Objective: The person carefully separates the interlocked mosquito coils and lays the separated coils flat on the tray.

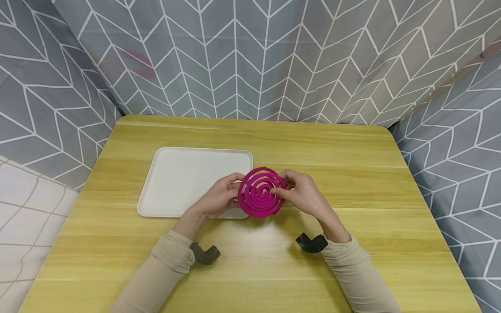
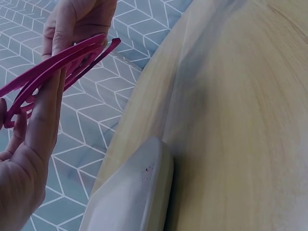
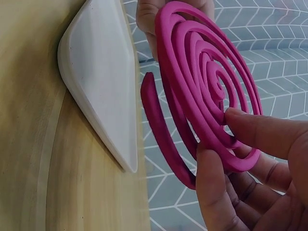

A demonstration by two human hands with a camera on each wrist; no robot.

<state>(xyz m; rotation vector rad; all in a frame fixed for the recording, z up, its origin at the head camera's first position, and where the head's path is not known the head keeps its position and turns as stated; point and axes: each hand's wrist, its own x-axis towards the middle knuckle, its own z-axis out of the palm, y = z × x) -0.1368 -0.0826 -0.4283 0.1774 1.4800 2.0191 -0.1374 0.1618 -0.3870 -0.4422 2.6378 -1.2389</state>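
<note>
A magenta mosquito coil (image 1: 261, 201), wound in a flat spiral, is held up between both hands above the table. My left hand (image 1: 217, 198) grips its left edge, thumb on the near face and fingers behind. At the right, my right hand (image 1: 303, 191) pinches the coil, its thumb reaching onto the inner turns near the centre. In the right wrist view, one outer strand of the coil (image 3: 156, 115) hangs apart behind the other turns and ends in a free tip. Edge-on in the left wrist view, the coil (image 2: 36, 72) shows its turns spread apart.
Behind the left hand, a shallow white tray (image 1: 188, 174) lies on the wooden table (image 1: 352, 174). Grey curtains (image 1: 250, 56) with a white zigzag pattern stand at the back and sides. Each wrist carries a dark device (image 1: 312, 242).
</note>
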